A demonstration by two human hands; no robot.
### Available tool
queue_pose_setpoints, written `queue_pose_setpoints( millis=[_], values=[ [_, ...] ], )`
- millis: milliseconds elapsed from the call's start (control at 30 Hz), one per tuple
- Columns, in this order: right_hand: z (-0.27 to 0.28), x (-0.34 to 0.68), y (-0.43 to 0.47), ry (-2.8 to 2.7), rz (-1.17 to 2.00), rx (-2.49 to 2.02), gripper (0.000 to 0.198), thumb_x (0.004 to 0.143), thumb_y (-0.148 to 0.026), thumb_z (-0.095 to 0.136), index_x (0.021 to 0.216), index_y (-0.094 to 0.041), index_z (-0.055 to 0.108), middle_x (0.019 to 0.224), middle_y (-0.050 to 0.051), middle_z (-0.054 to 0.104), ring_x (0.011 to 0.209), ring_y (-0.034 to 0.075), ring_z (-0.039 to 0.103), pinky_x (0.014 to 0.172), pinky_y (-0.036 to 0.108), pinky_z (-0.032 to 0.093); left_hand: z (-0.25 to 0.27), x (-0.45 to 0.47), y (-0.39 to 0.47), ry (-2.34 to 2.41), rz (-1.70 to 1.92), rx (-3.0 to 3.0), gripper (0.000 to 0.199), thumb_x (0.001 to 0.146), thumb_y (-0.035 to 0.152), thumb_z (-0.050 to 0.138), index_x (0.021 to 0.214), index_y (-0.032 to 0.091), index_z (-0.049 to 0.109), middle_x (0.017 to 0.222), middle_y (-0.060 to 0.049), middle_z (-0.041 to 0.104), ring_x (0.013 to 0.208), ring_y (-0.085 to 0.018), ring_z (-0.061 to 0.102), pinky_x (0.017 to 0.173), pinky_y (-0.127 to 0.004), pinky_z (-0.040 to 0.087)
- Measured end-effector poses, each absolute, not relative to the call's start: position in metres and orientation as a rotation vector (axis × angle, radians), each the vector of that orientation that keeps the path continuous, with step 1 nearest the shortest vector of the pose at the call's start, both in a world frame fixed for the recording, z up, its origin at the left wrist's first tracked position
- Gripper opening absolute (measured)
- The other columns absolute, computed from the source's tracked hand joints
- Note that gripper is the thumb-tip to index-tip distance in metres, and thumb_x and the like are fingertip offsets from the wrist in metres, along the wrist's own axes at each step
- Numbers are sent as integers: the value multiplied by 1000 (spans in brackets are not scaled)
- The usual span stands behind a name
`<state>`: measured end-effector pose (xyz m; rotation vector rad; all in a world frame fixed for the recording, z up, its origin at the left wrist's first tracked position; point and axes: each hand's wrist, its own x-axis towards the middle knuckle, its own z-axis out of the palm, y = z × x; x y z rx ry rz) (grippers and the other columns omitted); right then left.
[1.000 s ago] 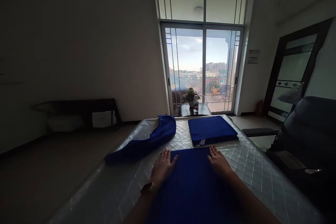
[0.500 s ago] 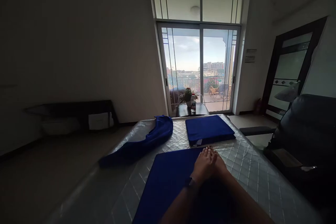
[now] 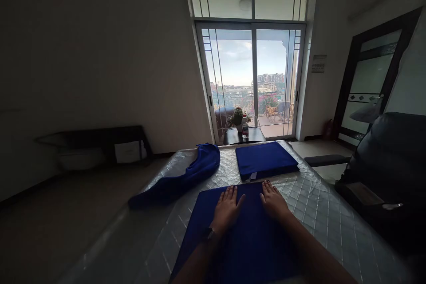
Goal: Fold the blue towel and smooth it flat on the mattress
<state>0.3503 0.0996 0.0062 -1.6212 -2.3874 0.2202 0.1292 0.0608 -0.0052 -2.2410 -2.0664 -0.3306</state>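
Note:
A dark blue cloth [image 3: 248, 248] lies flat and smooth in front of me on a plastic-covered mattress [image 3: 319, 204]. My left hand [image 3: 228, 207] rests palm down near its far edge, fingers stretched out and thumb apart. Palm down as well, my right hand [image 3: 273, 200] lies by the far right corner of the cloth with its fingers extended. Beyond the hands sits a neatly folded blue cloth [image 3: 266, 158] with a small white tag at its near edge. To the left, another blue cloth [image 3: 186, 177] lies loose and bunched toward the mattress's left side.
Past the mattress stands a small dark table or chair [image 3: 244, 135] with a potted plant [image 3: 238, 117] and a bottle [image 3: 245, 127], before sliding glass doors [image 3: 253, 80]. A black armchair [image 3: 389, 159] is at the right. A low dark bench [image 3: 100, 148] stands along the left wall.
My hands were together at the cloth's far right part. The left hand has moved left across the cloth, and both hands now lie apart and flat.

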Motion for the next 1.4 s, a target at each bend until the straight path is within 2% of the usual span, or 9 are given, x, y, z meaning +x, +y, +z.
queue_pose_setpoints(
  millis=[167, 433, 767, 900, 1000, 1100, 1200, 1333, 1400],
  values=[
    [13, 348, 95, -2389, 252, -1653, 67, 100, -39, 19, 158, -6, 23, 167, 12, 19, 156, 20, 13, 126, 38, 13, 2, 57, 44, -2296, -317, -2034, 85, 98, 65, 13, 153, 3, 34, 161, -21, 33, 152, -35, 26, 123, -54, 24],
    [16, 346, 93, -2397, 235, -1679, 67, 101, -41, 17, 157, -4, 23, 168, 14, 20, 156, 20, 12, 126, 39, 13, 3, 42, 34, -2388, -423, -1977, 95, 95, 73, 11, 153, 1, 32, 163, -21, 28, 153, -30, 23, 124, -47, 23],
    [20, 343, 91, -2414, 120, -1677, 63, 101, -37, 24, 156, -5, 28, 165, 15, 27, 155, 21, 19, 125, 41, 22, -2, 41, 36, -2364, -434, -1948, 92, 96, 69, 14, 153, -1, 31, 162, -23, 29, 153, -30, 23, 124, -46, 22],
    [28, 342, 82, -2388, 74, -1669, 61, 100, -32, 24, 154, -3, 32, 163, 17, 31, 154, 22, 21, 126, 42, 19, -1, 43, 35, -2350, -409, -1951, 91, 96, 69, 14, 152, 0, 34, 162, -24, 31, 153, -32, 26, 123, -45, 24],
    [31, 345, 68, -2400, 67, -1640, 61, 99, -30, 27, 153, -4, 35, 163, 17, 31, 154, 22, 22, 127, 41, 16, 0, 45, 34, -2332, -411, -1951, 86, 97, 66, 15, 152, 4, 38, 160, -22, 36, 151, -33, 29, 121, -49, 27],
    [28, 352, 50, -2409, 96, -1642, 63, 99, -35, 27, 154, -6, 35, 163, 15, 31, 154, 23, 23, 126, 42, 21, 0, 45, 34, -2317, -412, -1966, 82, 97, 65, 16, 152, 9, 39, 159, -19, 40, 151, -33, 29, 121, -52, 27],
    [21, 361, 35, -2387, 201, -1660, 66, 99, -42, 25, 156, -8, 31, 164, 13, 27, 154, 22, 20, 126, 42, 21, 3, 42, 35, -2336, -389, -1968, 86, 96, 65, 15, 151, 4, 38, 160, -22, 35, 152, -33, 28, 121, -51, 26],
    [15, 367, 29, -2360, 298, -1649, 69, 99, -43, 24, 157, -8, 25, 167, 12, 21, 155, 21, 15, 127, 40, 17, 13, 55, 39, -2341, -360, -1975, 88, 97, 63, 14, 149, -4, 38, 158, -29, 35, 150, -39, 29, 122, -57, 22],
    [14, 367, 30, -2348, 308, -1648, 68, 99, -43, 24, 157, -9, 25, 167, 11, 21, 155, 21, 15, 127, 41, 17, 17, 83, 39, -2264, -371, -2054, 82, 99, 58, 14, 150, -2, 38, 159, -27, 35, 151, -38, 26, 123, -58, 21]
  ],
)
